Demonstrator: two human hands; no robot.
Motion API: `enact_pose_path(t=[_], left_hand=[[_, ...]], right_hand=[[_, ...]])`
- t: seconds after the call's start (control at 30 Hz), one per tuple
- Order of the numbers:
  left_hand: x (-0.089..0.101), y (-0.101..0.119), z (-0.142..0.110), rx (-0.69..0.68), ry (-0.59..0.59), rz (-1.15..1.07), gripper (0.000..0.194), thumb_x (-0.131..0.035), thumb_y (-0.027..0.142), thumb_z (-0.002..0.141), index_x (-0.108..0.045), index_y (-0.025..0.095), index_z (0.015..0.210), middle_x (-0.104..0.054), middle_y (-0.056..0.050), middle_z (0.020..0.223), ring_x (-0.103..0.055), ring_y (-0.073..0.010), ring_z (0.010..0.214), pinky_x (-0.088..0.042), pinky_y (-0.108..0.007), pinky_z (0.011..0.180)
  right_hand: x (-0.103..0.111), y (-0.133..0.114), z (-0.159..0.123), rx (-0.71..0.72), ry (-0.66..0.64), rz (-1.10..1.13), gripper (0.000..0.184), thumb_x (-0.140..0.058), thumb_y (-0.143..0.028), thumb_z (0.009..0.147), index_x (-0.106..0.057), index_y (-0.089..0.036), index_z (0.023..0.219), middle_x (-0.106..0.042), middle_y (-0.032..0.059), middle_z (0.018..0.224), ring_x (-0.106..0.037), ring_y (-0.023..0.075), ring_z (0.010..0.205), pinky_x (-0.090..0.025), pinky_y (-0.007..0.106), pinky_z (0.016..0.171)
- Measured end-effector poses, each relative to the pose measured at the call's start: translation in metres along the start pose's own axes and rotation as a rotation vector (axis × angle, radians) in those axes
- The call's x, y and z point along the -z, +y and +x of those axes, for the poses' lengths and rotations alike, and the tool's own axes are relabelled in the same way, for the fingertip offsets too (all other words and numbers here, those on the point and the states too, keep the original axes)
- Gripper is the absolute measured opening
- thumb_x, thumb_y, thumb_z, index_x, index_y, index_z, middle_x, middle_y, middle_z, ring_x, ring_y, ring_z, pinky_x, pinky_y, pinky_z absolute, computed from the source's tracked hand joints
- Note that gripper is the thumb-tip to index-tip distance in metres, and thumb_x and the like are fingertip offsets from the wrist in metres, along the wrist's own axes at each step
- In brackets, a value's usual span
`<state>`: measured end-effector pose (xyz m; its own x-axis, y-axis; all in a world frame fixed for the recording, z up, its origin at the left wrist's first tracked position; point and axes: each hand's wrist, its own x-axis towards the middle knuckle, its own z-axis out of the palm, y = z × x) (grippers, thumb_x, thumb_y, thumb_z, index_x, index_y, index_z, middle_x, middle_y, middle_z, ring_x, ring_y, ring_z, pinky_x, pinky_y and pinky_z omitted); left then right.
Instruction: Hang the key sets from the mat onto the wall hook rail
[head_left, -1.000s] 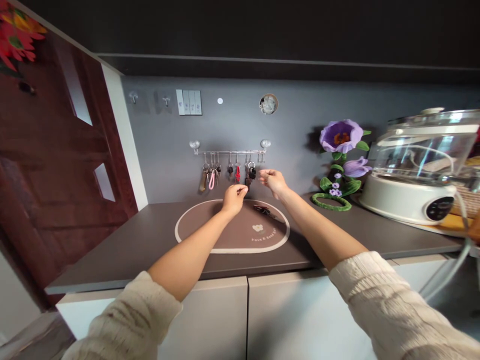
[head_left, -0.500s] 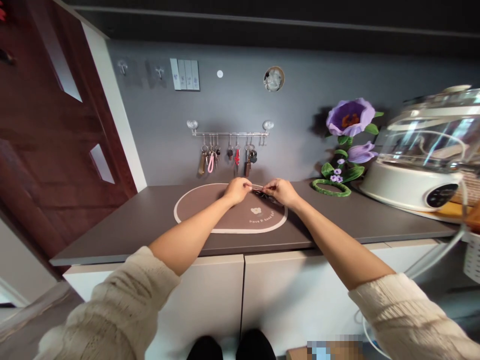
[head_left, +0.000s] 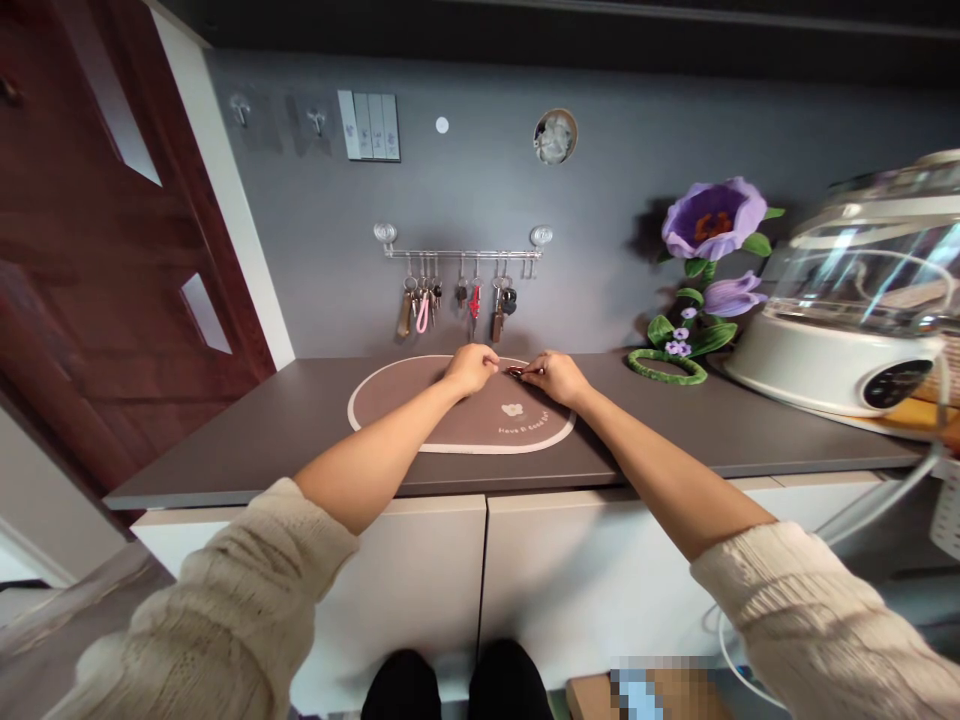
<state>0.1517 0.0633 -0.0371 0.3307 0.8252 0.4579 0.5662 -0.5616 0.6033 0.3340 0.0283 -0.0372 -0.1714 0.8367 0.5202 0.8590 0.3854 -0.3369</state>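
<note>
Pinching a small key bunch in the right hand, at the far right part of a brown oval mat.

Holding it shiny end leftward, toward the left hand, with the long axis roughly sideways, nearly parallel to the clear rail on the grey wall. Partly hidden by right thumb and fingers; on the mat or just above it, cannot tell which. Curled on the left, with fingertips drawn together, near the bunch but apart from it; cannot tell of anything gripped there. Behind, on the rail, several hanging key sets. Rightward, on the dark counter, a purple flower ornament beside a white appliance.
</note>
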Motion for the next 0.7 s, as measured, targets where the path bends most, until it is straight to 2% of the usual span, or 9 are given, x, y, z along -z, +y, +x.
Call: enact_pose_path(t=[0.27, 0.43, 0.7], left_hand=[[0.002, 0.006, -0.003, -0.013, 0.001, -0.006, 0.019, -0.057, 0.012, 0.069, -0.067, 0.015, 0.085, -0.067, -0.006, 0.081, -0.059, -0.0145, 0.074, -0.045, -0.026, 0.075], [0.002, 0.006, -0.002, -0.033, 0.023, -0.015, 0.018, -0.059, 0.014, 0.069, -0.067, 0.016, 0.085, -0.067, -0.006, 0.083, -0.059, -0.0148, 0.074, -0.045, -0.027, 0.075], [0.003, 0.010, -0.002, -0.063, 0.047, -0.044, 0.017, -0.060, 0.016, 0.069, -0.067, 0.016, 0.085, -0.067, -0.005, 0.082, -0.059, -0.0147, 0.073, -0.045, -0.027, 0.074]], right_hand=[[0.000, -0.004, 0.001, -0.004, -0.009, -0.007, 0.009, -0.061, -0.019, 0.068, -0.068, -0.021, 0.063, -0.060, 0.0027, 0.069, -0.048, 0.0119, 0.062, -0.035, 0.022, 0.063], [0.003, -0.006, 0.002, -0.078, 0.038, 0.266, 0.008, -0.064, -0.024, 0.064, -0.065, -0.018, 0.059, -0.059, 0.0005, 0.060, -0.045, 0.0092, 0.054, -0.035, 0.020, 0.054], [0.006, -0.015, 0.000, -0.214, -0.031, 0.700, 0.025, -0.064, -0.039, 0.063, -0.058, -0.015, 0.068, -0.052, -0.0040, 0.050, -0.039, 0.0054, 0.044, -0.031, 0.018, 0.045]])
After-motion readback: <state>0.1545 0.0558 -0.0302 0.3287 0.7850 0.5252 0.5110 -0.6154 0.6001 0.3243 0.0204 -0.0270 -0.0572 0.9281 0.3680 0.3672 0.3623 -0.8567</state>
